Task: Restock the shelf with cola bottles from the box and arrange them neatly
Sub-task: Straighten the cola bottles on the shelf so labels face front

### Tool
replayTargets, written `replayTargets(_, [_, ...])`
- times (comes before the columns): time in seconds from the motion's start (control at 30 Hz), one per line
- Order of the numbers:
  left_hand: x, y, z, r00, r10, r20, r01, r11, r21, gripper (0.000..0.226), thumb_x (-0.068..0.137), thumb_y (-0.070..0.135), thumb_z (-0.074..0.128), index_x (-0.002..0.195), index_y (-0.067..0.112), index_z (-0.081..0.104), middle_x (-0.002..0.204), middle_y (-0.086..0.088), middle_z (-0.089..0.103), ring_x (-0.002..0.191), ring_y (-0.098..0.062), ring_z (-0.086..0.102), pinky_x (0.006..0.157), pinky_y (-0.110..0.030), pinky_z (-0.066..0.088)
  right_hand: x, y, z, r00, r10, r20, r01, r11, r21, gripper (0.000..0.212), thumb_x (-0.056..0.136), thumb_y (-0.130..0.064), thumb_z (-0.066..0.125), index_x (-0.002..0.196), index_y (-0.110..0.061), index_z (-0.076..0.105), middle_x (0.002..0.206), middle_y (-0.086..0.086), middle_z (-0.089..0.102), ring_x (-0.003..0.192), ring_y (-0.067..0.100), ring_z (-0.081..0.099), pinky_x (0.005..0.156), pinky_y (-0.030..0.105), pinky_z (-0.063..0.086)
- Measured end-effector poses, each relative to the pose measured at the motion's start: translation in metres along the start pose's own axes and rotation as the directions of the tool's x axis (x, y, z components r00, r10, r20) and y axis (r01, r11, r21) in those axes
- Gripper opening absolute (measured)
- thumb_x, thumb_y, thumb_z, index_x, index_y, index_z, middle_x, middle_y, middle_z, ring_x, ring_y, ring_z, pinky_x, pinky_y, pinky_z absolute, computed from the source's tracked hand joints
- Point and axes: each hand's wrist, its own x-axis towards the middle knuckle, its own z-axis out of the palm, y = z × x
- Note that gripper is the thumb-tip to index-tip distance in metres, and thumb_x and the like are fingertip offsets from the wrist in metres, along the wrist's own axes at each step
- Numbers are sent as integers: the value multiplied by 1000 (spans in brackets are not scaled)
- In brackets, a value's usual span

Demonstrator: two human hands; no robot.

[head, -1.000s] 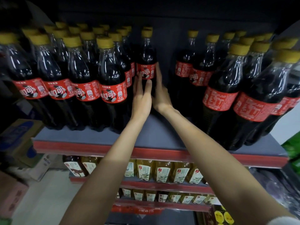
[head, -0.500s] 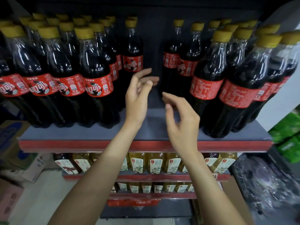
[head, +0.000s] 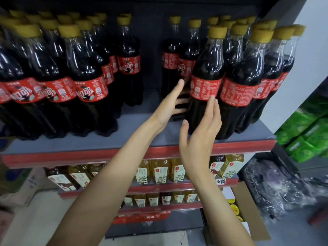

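Note:
Cola bottles with yellow caps and red labels stand in two groups on the grey shelf [head: 145, 139], with a gap between them. My left hand [head: 170, 105] reaches to the left side of the front bottle [head: 206, 77] of the right group, fingers straight and touching its lower body. My right hand [head: 200, 132] is held in front of the same bottle, fingers straight, fingertips at the label's lower edge. A single bottle [head: 128, 63] stands at the back of the gap beside the left group [head: 58, 82].
Lower shelves hold yellow tea bottles [head: 159, 172]. An open cardboard box [head: 248, 210] with yellow caps showing sits on the floor at lower right. Green packs [head: 307, 132] are stacked at the right, plastic wrap [head: 276, 192] lies below them, and cartons [head: 16, 183] stand at the left.
Both hands have come away from the back bottle in the gap and moved right to the front bottle of the right group. The view has shifted right.

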Motion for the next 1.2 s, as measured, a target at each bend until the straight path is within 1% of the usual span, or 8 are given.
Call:
replayTargets(0.2, [-34,-8,-27,977,155,-148,-145,986,82,38,97,48,31,134,49,37,146,5,38,132,-11,42,101,-35,46,23,-5,12,992,-21,125,-1,985,171,85,88,-9,67,151,-1,11,147,16,33,135,12,29,110,9,20])
replayTargets(0.33, [-55,-9,-43,922,221,-318,-207,975,78,35,99,40,35,135,43,35,148,9,38,133,-6,40,102,-29,44,38,-12,35,948,-55,314,-49,947,316,91,82,-7,73,152,-10,16,137,5,40,127,12,43,106,32,42])
replayTargets(0.5, [-53,-19,-61,861,239,-448,-153,964,219,58,92,47,36,147,39,22,146,22,29,139,-1,28,116,-44,28,49,-28,73,902,-112,417,-69,916,396,90,80,-3,73,151,-9,17,140,5,36,126,-1,33,103,2,25])
replayTargets(0.67, [-46,-26,-66,808,215,-549,-112,970,215,61,93,43,37,150,27,23,150,14,27,135,5,24,114,-25,23,61,-37,104,905,-103,413,-94,898,429,87,77,-2,73,149,-9,24,143,11,36,118,-9,31,98,-4,22])
replayTargets(0.8, [-43,-28,-69,795,218,-565,-93,966,243,51,102,33,34,151,25,21,148,13,28,129,11,27,105,-17,19,67,-38,121,905,-126,406,-83,884,459,86,73,-1,76,145,-5,29,142,12,38,124,4,38,105,8,29])
replayTargets(1.0, [-42,-27,-70,778,217,-590,-87,966,242,49,104,33,30,151,26,18,157,3,20,143,-8,17,114,-24,17,70,-38,129,892,-141,430,-84,882,463,85,74,-11,81,143,-4,31,142,12,41,130,20,43,110,39,38])
replayTargets(1.13, [-44,-23,-60,745,214,-632,-98,972,214,45,102,31,37,146,23,31,155,1,26,143,-10,21,116,-28,20,73,-36,116,861,-162,483,-71,900,429,88,76,-11,78,147,-8,26,141,14,37,130,21,43,110,31,36])
replayTargets(1.2, [-51,-23,-53,649,417,-636,-233,905,355,39,99,26,45,137,17,46,145,-2,38,138,-12,33,114,-38,30,73,-31,99,889,-161,429,-31,913,406,77,78,-4,72,145,-8,34,133,12,42,123,18,47,108,30,38])
